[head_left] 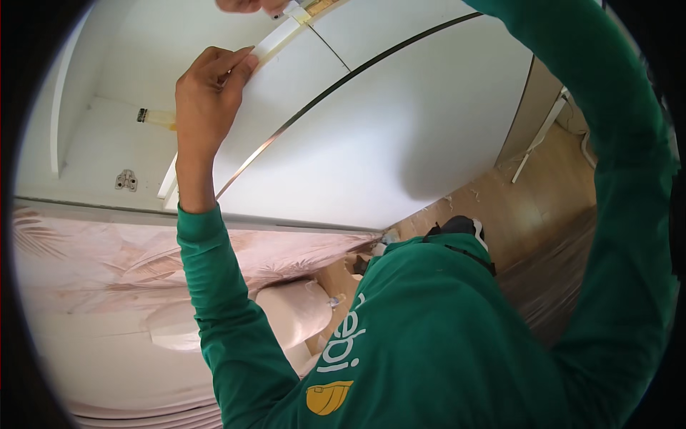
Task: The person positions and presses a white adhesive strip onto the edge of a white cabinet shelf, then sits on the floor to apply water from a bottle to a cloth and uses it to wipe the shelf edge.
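My left hand (209,93) is raised at a white cabinet, thumb and fingertips pinched together. They are right against a narrow white strip (277,40) along the cabinet's front edge. Anything between the fingertips is too small to make out. At the top edge, part of a hand shows that appears to be my right hand (246,4). Most of it is cut off, so its grip is hidden. Near it, a yellowish piece (309,13) lies over the strip. White front panels (400,121), crossed by a dark curved-looking line, stand before me.
Inside the cabinet, a metal hinge plate (126,180) and a yellowish piece with a dark end (156,116) show. A pink leaf-patterned curtain (128,250) hangs at left, with a pale rounded seat (293,311) below. Scraps lie on the wooden floor (532,204) by my shoe.
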`<state>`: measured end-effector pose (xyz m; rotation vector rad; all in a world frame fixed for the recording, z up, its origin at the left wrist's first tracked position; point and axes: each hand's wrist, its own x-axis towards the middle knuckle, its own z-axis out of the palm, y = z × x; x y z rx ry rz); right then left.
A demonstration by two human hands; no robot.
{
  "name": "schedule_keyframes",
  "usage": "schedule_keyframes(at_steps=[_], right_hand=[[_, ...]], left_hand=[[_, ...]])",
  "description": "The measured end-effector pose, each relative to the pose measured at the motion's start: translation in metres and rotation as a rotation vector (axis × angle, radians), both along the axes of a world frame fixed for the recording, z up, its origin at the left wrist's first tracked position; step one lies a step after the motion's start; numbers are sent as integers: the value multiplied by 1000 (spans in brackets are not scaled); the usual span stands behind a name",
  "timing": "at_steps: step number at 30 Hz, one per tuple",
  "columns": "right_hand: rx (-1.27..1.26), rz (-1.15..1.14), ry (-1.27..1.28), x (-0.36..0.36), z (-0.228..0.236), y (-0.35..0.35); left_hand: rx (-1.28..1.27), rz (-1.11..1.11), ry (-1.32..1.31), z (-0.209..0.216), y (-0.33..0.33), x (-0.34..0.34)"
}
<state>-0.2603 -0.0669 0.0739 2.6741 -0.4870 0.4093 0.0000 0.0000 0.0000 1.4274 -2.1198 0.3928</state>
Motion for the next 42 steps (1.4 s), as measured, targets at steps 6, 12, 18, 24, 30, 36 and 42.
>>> schedule_keyframes(at_steps=[6,12,18,24,30,36,42], right_hand=[[150,14,-441,-27,-51,-34],[234,135,-652,-14,-95,-56],[433,89,-795,-18,-111,-41],[418,85,-866,-7,-118,-27],[400,29,-895,1,-112,-16],[383,36,-896,20,-102,-10],[145,31,-658,29,-99,0]], left_hand=[[13,-9,44,1,-6,-6],[78,46,120,-2,4,5],[18,-27,241,0,3,-14],[-142,-20,19,-4,-8,-19],[-169,-43,187,-14,-16,-26],[-257,-11,161,-21,-19,-28],[-294,5,200,-33,-15,-27]])
